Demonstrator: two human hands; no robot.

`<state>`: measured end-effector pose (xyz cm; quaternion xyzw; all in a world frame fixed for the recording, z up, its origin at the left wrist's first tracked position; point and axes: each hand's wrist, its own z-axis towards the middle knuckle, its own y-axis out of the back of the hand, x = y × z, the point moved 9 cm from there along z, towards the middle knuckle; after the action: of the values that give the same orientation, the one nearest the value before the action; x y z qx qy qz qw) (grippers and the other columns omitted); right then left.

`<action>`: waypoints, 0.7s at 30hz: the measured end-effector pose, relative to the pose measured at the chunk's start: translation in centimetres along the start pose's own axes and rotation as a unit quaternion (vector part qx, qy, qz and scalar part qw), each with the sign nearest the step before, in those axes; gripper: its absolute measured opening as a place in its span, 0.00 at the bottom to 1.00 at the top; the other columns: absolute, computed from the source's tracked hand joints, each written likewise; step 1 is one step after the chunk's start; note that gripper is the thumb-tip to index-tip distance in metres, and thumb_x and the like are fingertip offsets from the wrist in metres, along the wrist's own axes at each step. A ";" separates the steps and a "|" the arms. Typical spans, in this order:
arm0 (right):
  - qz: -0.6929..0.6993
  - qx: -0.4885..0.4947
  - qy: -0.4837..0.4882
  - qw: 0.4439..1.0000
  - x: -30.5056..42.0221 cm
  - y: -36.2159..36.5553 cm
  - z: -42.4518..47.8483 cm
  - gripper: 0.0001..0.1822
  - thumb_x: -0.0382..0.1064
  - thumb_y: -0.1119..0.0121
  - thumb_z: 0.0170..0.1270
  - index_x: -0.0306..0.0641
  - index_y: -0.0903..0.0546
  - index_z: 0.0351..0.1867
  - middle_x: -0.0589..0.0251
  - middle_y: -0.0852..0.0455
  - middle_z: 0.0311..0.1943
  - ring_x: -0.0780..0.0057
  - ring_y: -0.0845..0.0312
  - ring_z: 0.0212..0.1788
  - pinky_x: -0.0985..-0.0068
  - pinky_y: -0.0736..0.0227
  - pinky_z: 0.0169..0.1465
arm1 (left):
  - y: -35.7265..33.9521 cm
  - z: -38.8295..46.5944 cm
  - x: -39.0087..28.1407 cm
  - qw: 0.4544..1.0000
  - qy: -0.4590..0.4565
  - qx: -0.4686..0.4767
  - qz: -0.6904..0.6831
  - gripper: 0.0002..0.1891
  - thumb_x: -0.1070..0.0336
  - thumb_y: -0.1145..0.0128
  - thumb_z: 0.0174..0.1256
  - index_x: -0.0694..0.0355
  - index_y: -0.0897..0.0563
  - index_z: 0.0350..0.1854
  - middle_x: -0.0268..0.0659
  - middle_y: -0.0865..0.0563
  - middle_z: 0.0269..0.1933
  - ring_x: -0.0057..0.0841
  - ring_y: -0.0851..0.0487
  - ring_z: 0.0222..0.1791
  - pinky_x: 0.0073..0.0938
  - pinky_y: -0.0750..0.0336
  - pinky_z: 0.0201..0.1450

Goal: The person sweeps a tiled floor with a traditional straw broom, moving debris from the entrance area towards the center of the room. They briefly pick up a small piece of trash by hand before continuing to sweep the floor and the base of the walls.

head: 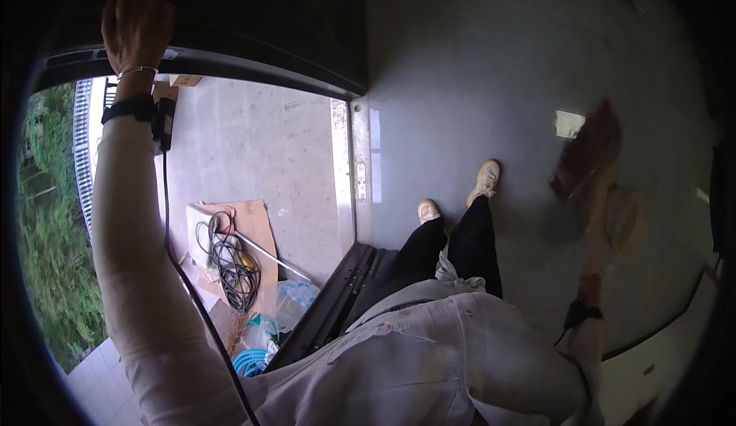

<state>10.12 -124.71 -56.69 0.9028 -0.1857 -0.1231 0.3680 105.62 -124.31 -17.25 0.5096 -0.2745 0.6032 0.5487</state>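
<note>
My left hand (138, 23) reaches up over a dark door panel (259, 17), back of the hand towards me. Its fingers are extended; the tips fade into shadow, so contact is hard to judge. On that wrist sit a thin bangle (137, 71) and a black strapped device (165, 121) with a cable. My right hand (592, 285) hangs low at my side, strongly blurred. Beyond it, in line with the arm, appears a dark reddish-brown shape (589, 150); whether the fingers close on it cannot be made out.
Through the doorway, a coiled black cable (238, 282) lies on cardboard (265, 242) near a blue hose (251, 363) and plastic bags (293, 302). A metal threshold (360, 167) crosses beside my shoes (486, 178). A pale square (569, 124) shows on the grey floor (460, 81).
</note>
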 end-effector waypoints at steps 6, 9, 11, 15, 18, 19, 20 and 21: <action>-0.028 0.054 0.088 0.994 -20.1 -16.3 -9.8 0.15 0.43 0.45 0.58 0.30 0.24 0.35 0.51 0.22 0.29 0.62 0.25 0.28 0.64 0.30 0.29 | 1.8 0.3 -1.1 0.999 -0.021 0.022 -0.040 0.26 0.54 0.54 0.62 0.37 0.40 0.64 0.24 0.39 0.67 0.24 0.47 0.69 0.42 0.56 0.70; -0.036 0.013 0.049 0.998 -28.2 -22.3 -11.4 0.17 0.44 0.45 0.59 0.29 0.25 0.38 0.49 0.22 0.29 0.60 0.24 0.30 0.63 0.31 0.29 | -3.4 -4.6 -0.3 0.900 -0.079 -0.243 -0.354 0.25 0.61 0.53 0.62 0.49 0.36 0.64 0.31 0.38 0.67 0.27 0.44 0.68 0.40 0.52 0.69; 0.326 0.097 -0.191 0.921 -29.6 -29.1 -20.1 0.16 0.43 0.46 0.60 0.32 0.29 0.43 0.58 0.24 0.23 0.71 0.25 0.24 0.70 0.29 0.25 | 1.1 -4.2 -6.0 0.907 -0.109 -0.173 -0.368 0.21 0.68 0.52 0.61 0.57 0.31 0.59 0.42 0.31 0.61 0.37 0.32 0.60 0.40 0.39 0.63; 0.292 0.210 -0.247 0.900 -27.1 -32.7 -26.7 0.13 0.43 0.47 0.61 0.33 0.25 0.36 0.57 0.21 0.27 0.69 0.23 0.30 0.69 0.28 0.29 | -0.2 -15.4 -18.8 0.828 -0.213 0.020 -0.518 0.24 0.72 0.46 0.54 0.60 0.30 0.56 0.47 0.29 0.59 0.42 0.31 0.59 0.38 0.33 0.59; 0.295 0.266 -0.150 0.905 -26.6 -33.6 -28.1 0.12 0.41 0.47 0.60 0.33 0.25 0.36 0.58 0.20 0.28 0.68 0.23 0.29 0.68 0.29 0.31 | 2.5 -28.4 -26.7 0.683 -0.318 0.225 -0.618 0.23 0.69 0.41 0.49 0.54 0.30 0.51 0.42 0.23 0.50 0.44 0.23 0.47 0.37 0.27 0.48; 0.351 0.279 -0.165 0.879 -26.5 -33.7 -28.3 0.11 0.40 0.46 0.59 0.33 0.25 0.36 0.59 0.20 0.28 0.68 0.24 0.30 0.69 0.29 0.32 | 4.0 -32.1 -27.9 0.641 -0.358 0.264 -0.626 0.22 0.67 0.40 0.49 0.56 0.28 0.49 0.41 0.21 0.46 0.39 0.21 0.42 0.35 0.26 0.44; 0.418 0.283 -0.176 0.845 -26.0 -33.9 -28.0 0.11 0.40 0.46 0.58 0.34 0.25 0.37 0.60 0.21 0.29 0.69 0.24 0.30 0.69 0.29 0.33 | 5.1 -35.1 -28.7 0.605 -0.388 0.301 -0.626 0.19 0.66 0.39 0.49 0.57 0.25 0.46 0.41 0.20 0.43 0.35 0.20 0.36 0.32 0.25 0.43; 0.489 0.282 -0.183 0.805 -24.9 -34.0 -27.2 0.11 0.39 0.45 0.57 0.35 0.25 0.37 0.61 0.21 0.29 0.69 0.25 0.31 0.70 0.29 0.34 | 7.0 -37.0 -28.9 0.583 -0.402 0.357 -0.609 0.17 0.64 0.40 0.49 0.58 0.23 0.45 0.42 0.19 0.41 0.33 0.19 0.34 0.32 0.25 0.42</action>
<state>5.75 -74.82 -59.76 0.7169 -0.6932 -0.0324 0.0675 83.89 -104.16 -54.35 0.9025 0.1450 -0.0899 0.3954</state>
